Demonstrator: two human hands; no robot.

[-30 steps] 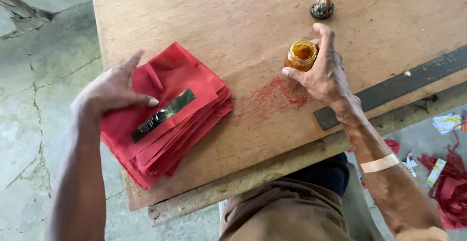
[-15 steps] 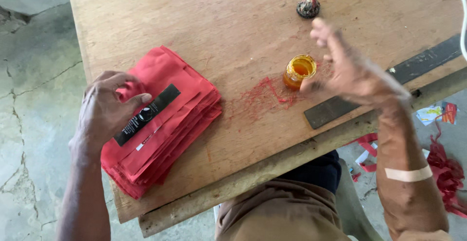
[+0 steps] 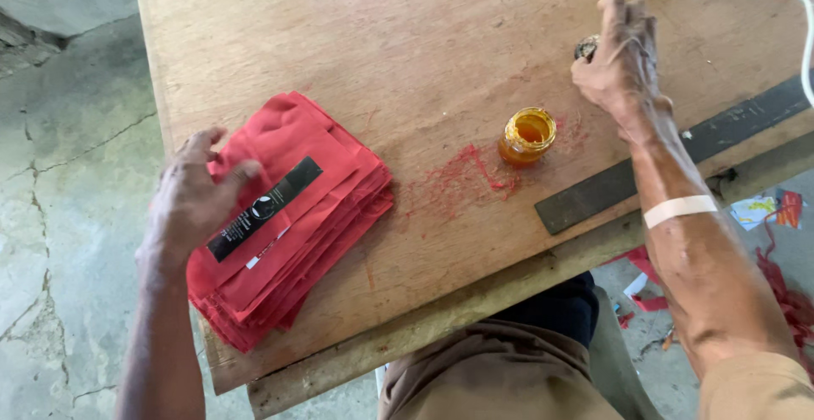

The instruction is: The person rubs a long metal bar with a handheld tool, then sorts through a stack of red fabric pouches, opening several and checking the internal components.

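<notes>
A stack of red fabric pieces (image 3: pixel 297 216) lies at the near left corner of the wooden table (image 3: pixel 407 55), with a black label strip (image 3: pixel 264 208) on top. My left hand (image 3: pixel 193 200) rests on the stack's left side, fingers spread and touching the cloth. An open jar of orange glue (image 3: pixel 526 135) stands mid-table beside a red smear (image 3: pixel 458 178). Farther back, my right hand (image 3: pixel 619 64) closes its fingertips around a small dark lid (image 3: pixel 586 46) on the table.
A long dark metal ruler (image 3: pixel 670 161) lies along the table's right front edge. A white cable (image 3: pixel 804 34) hangs at the far right. Red scraps and paper bits (image 3: pixel 776 216) litter the cracked concrete floor (image 3: pixel 59 200).
My right hand let go of the glue jar and reached back to the small dark lid. My left hand shifted on the red stack, uncovering the black label.
</notes>
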